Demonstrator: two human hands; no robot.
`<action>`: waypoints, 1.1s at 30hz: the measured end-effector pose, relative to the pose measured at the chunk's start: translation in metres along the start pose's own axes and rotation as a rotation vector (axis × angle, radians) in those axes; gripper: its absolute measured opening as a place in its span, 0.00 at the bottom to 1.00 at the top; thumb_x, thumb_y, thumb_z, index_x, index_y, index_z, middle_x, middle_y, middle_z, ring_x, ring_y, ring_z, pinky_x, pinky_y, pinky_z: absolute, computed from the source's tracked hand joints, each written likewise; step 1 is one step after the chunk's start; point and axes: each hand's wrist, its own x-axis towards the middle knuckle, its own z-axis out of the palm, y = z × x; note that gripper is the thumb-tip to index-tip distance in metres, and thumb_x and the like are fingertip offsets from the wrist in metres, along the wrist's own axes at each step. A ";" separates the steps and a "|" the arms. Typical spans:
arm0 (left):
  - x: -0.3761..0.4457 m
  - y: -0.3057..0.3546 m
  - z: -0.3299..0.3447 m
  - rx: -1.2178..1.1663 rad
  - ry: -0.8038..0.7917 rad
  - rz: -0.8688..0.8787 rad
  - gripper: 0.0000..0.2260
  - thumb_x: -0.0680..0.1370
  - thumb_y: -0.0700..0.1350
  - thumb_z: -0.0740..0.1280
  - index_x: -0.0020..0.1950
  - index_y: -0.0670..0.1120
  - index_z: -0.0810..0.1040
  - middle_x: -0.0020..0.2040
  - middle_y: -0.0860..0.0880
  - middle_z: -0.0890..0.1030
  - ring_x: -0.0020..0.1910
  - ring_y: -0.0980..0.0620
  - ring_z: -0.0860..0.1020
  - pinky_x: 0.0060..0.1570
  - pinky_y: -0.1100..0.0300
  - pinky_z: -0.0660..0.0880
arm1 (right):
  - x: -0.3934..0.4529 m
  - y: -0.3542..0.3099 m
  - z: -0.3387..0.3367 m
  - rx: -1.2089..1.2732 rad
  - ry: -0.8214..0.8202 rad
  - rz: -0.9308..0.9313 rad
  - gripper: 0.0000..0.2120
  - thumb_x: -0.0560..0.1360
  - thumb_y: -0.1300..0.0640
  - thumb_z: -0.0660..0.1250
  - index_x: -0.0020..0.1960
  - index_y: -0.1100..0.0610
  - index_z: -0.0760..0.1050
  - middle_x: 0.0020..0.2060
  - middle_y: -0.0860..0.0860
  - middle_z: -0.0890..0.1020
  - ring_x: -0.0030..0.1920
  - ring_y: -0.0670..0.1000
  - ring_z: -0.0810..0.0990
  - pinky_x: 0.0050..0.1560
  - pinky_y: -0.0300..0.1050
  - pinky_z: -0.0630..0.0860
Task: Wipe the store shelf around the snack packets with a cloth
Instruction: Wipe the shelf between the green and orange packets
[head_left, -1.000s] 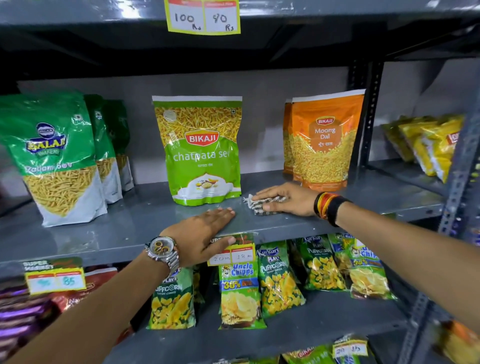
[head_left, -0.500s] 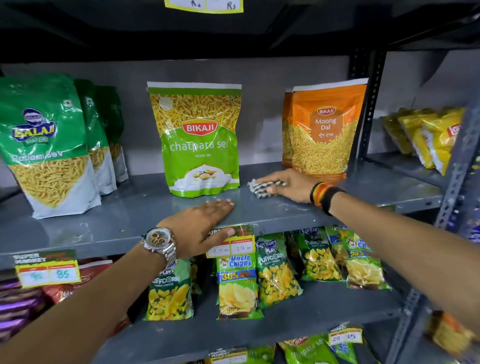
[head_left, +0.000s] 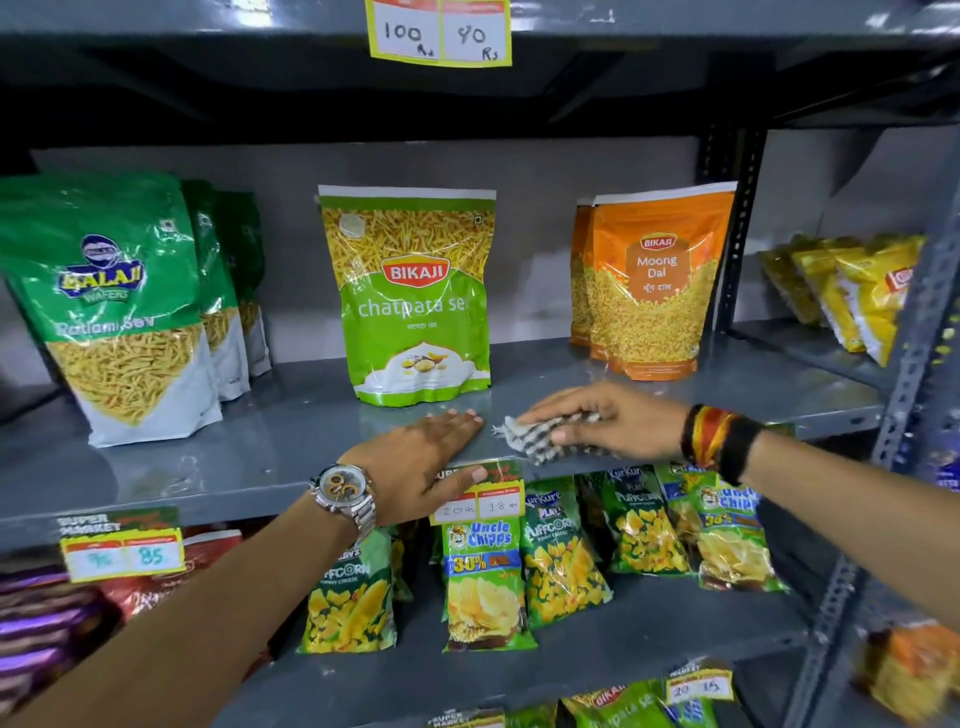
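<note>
Our right hand (head_left: 602, 421) has dragged the cloth (head_left: 545, 434) from beside the orange packet (head_left: 654, 283) to the shelf (head_left: 182, 457) lip, fingers pressing it flat, left hand (head_left: 421, 460) splayed open; mid-wipe, we judge the sweep next needs to skirt the green packet (head_left: 410, 296).

1. A pale grey back wall (head_left: 291, 171) stands behind the racking.
2. Dark perforated uprights (head_left: 737, 223) divide the bays — a lighter grey post (head_left: 919, 332) at right.
3. Light glares off the top ledge (head_left: 675, 21) — shadow beneath.

head-worn, facing close grey shelf (head_left: 218, 441)
</note>
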 end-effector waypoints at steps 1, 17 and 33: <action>0.000 0.000 0.000 0.002 0.004 0.000 0.35 0.82 0.66 0.48 0.84 0.49 0.51 0.84 0.50 0.56 0.82 0.52 0.55 0.78 0.52 0.57 | 0.005 0.000 -0.006 0.003 0.017 0.008 0.17 0.79 0.56 0.67 0.67 0.43 0.77 0.58 0.37 0.80 0.40 0.25 0.78 0.36 0.20 0.73; 0.004 -0.008 0.009 0.036 0.066 0.031 0.34 0.82 0.66 0.46 0.84 0.49 0.49 0.84 0.51 0.52 0.83 0.55 0.51 0.75 0.68 0.36 | 0.238 0.081 -0.016 -0.190 0.264 0.323 0.18 0.79 0.63 0.64 0.68 0.58 0.77 0.65 0.57 0.80 0.66 0.60 0.77 0.67 0.50 0.73; 0.004 -0.005 0.002 0.032 0.028 0.009 0.34 0.83 0.65 0.53 0.84 0.47 0.54 0.83 0.47 0.59 0.81 0.48 0.59 0.79 0.53 0.59 | 0.090 0.008 -0.022 -0.157 0.061 0.102 0.16 0.81 0.55 0.64 0.67 0.48 0.78 0.56 0.43 0.79 0.38 0.24 0.76 0.36 0.19 0.69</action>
